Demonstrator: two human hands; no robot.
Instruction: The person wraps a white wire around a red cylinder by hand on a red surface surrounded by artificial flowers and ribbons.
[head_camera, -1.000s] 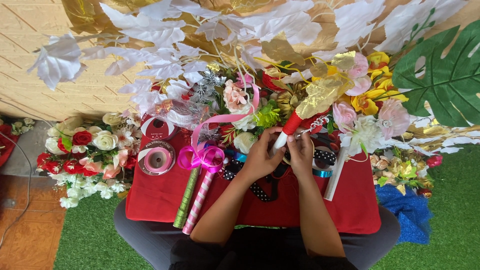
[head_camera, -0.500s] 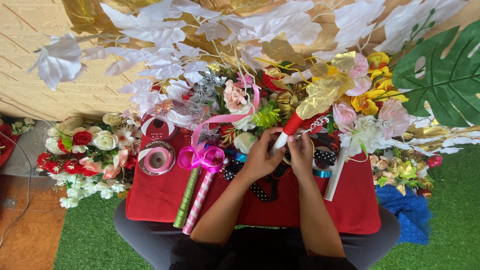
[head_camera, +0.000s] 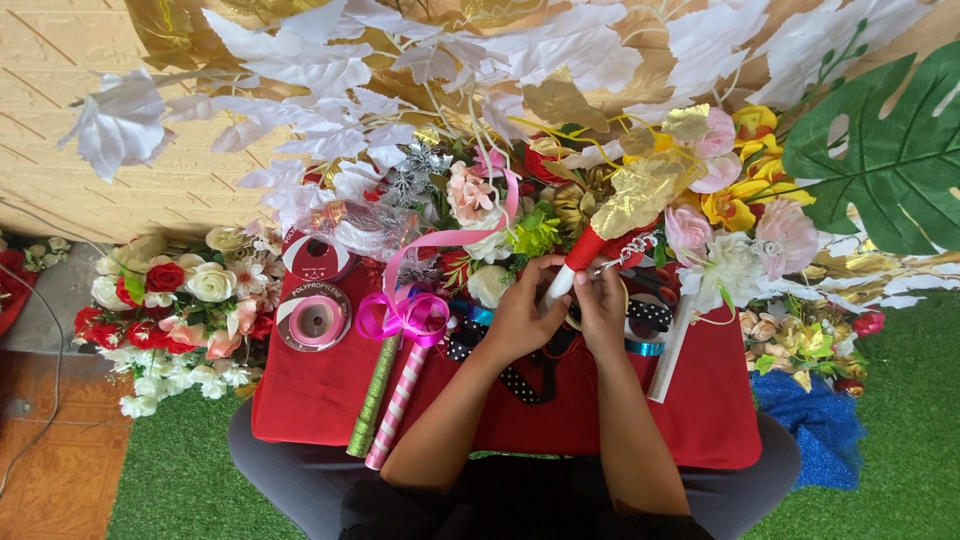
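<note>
On the red cloth (head_camera: 320, 400), my left hand (head_camera: 520, 320) grips the red-and-white stem (head_camera: 578, 262) (gold leaves on top); my right hand (head_camera: 603, 305) pinches it too. Farther left lies a round pink ribbon spool (head_camera: 313, 318).

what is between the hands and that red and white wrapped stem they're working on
Nothing visible. The left hand grips the red and white wrapped stem near its white lower end, and the right hand touches it just beside, above the red cloth.
</note>
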